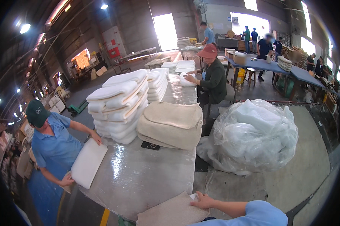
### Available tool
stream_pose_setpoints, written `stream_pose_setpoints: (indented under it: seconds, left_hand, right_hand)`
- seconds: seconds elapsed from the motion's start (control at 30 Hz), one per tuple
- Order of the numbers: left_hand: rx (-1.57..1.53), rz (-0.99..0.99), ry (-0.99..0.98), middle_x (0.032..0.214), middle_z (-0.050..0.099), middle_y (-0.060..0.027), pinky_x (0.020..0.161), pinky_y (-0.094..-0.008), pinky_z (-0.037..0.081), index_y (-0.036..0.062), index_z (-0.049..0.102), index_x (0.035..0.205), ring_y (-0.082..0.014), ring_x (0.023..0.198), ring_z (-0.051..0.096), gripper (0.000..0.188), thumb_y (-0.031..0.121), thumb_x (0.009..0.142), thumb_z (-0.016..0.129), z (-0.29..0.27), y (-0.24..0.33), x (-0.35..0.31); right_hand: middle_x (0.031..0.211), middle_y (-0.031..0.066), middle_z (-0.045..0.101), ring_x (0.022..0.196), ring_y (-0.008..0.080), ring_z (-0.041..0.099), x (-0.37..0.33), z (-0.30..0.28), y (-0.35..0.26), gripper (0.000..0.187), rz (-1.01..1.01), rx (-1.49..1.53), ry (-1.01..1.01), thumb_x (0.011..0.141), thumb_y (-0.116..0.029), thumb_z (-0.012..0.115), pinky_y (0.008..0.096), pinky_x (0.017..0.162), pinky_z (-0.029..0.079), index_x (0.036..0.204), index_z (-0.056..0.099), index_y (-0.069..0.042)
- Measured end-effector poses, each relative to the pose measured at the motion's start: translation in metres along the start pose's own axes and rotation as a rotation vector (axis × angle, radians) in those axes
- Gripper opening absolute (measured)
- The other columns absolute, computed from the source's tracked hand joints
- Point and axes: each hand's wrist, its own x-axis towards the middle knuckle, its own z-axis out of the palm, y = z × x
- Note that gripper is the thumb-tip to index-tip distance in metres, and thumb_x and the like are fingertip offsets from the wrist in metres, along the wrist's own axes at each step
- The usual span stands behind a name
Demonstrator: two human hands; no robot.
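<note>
Gripping a flat beige fabric cover (166, 211) by its edge, the right hand (201, 200) has its fingers bent closed; the cover extends leftward from it, by the shiny grey table (151, 177). The left hand is out of view, so I cannot tell its state. Beyond the right hand sits a folded beige cloth pile (170, 124).
</note>
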Motion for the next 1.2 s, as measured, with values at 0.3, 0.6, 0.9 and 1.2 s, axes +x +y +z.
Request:
stream_pose_setpoints:
  seconds: [0.3,0.6,0.9,1.2]
  left_hand:
    - [0.124,0.196,-0.005,0.157,0.049,-0.0253,0.121,-0.0563,0.035,0.0031,0.053,0.150,-0.0436,0.145,0.046,0.059,0.033,0.101,0.062,0.007,0.026,0.023]
    - [0.286,0.473,0.174,0.154,0.051,-0.0263,0.116,-0.0610,0.038,0.0008,0.058,0.143,-0.0438,0.144,0.047,0.047,0.025,0.102,0.059,0.008,0.006,0.061]
    - [0.193,0.207,0.078,0.153,0.053,-0.0240,0.110,-0.0574,0.045,0.0098,0.049,0.155,-0.0490,0.133,0.052,0.063,0.039,0.100,0.059,0.008,0.012,0.072]
    - [0.163,0.199,0.091,0.155,0.052,-0.0212,0.112,-0.0558,0.043,0.0131,0.049,0.156,-0.0458,0.136,0.051,0.062,0.040,0.100,0.059,0.009,0.014,0.079]
  right_hand:
    - [0.176,0.0115,0.026,0.161,0.0401,0.022,-0.011,0.001,-0.036,0.078,-0.661,-0.623,-0.383,0.107,-0.067,0.040,0.0593,0.128,0.021,0.168,0.033,-0.020]
    - [0.179,0.0099,0.017,0.165,0.0342,0.012,0.020,-0.005,-0.049,0.081,-0.621,-0.539,-0.471,0.109,-0.069,0.032,0.0553,0.131,0.011,0.172,0.022,-0.019]
    - [0.179,0.0100,0.014,0.166,0.0304,0.009,0.036,-0.004,-0.057,0.082,-0.581,-0.531,-0.472,0.109,-0.069,0.030,0.0551,0.132,0.009,0.172,0.018,-0.019]
    - [0.179,0.0111,0.015,0.166,0.0300,0.010,0.032,-0.003,-0.056,0.082,-0.588,-0.516,-0.447,0.108,-0.069,0.033,0.0564,0.132,0.009,0.172,0.021,-0.019]
